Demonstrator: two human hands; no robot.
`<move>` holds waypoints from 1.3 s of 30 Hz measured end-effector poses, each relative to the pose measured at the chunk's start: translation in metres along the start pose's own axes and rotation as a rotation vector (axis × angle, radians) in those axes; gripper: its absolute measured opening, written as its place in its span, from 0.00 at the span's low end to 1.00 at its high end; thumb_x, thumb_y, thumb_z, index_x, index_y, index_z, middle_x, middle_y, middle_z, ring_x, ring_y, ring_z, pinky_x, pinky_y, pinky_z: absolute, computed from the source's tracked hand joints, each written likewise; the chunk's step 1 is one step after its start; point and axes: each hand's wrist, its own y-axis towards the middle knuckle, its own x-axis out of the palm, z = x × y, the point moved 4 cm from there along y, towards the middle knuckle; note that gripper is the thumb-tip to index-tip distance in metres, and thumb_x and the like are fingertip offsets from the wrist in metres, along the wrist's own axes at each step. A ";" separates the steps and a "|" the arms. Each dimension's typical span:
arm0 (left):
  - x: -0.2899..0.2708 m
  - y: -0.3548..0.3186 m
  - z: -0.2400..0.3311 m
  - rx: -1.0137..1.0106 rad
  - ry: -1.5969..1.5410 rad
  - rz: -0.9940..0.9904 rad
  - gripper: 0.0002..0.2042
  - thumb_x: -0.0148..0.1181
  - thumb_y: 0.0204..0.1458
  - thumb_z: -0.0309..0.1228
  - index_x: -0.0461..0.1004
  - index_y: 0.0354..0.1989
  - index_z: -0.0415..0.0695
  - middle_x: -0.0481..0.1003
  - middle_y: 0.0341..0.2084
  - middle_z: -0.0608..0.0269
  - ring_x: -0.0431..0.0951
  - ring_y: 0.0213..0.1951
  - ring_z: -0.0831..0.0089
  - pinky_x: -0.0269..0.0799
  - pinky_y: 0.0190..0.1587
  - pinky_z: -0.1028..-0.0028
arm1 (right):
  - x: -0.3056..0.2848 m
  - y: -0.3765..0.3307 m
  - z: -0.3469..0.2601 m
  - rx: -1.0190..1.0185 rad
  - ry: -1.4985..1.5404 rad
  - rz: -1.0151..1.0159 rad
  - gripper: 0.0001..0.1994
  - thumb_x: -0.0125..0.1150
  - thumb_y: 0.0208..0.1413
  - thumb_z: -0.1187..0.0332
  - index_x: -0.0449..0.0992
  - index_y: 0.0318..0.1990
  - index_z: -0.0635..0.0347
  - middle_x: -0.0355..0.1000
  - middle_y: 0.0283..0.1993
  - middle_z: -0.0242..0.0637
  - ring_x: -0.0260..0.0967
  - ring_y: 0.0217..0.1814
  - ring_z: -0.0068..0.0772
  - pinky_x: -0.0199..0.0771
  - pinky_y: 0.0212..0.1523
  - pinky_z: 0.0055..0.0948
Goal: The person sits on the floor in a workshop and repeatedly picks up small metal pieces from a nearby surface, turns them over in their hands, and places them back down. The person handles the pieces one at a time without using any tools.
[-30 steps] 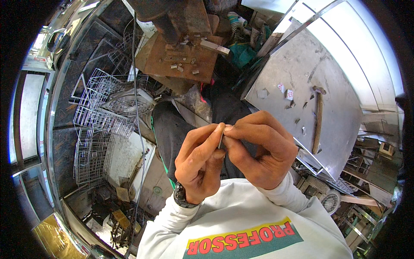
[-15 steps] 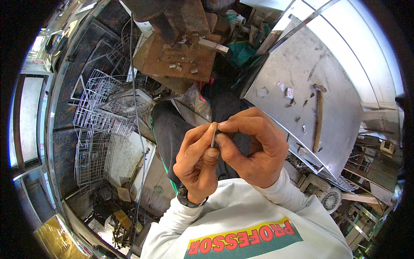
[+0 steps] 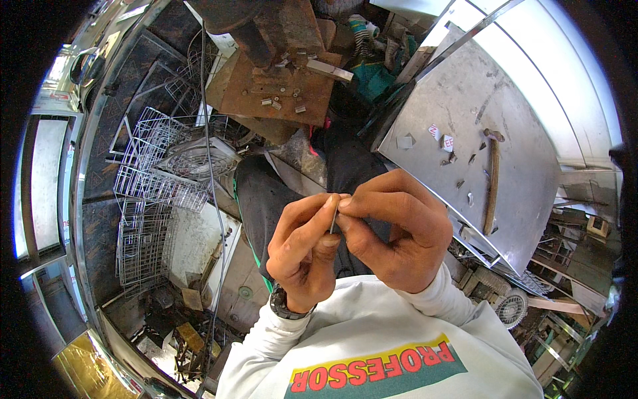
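A thin, grey metal strip stands upright, pinched between left hand and right hand. Fingers hide most of it.

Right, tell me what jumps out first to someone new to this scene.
In the middle, the left hand and right hand pinch a small thin metal piece between them. To the right lies a grey metal sheet with a hammer on it. White wire racks are stacked at the left, and a rusty plate sits above.
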 end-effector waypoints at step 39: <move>-0.001 -0.001 -0.005 -0.026 0.005 0.041 0.14 0.59 0.63 0.23 0.78 0.55 0.31 0.77 0.49 0.41 0.81 0.49 0.59 0.76 0.52 0.70 | 0.007 -0.003 0.009 0.002 0.017 0.039 0.11 0.73 0.48 0.80 0.85 0.40 0.60 0.79 0.37 0.41 0.80 0.34 0.36 0.81 0.34 0.30</move>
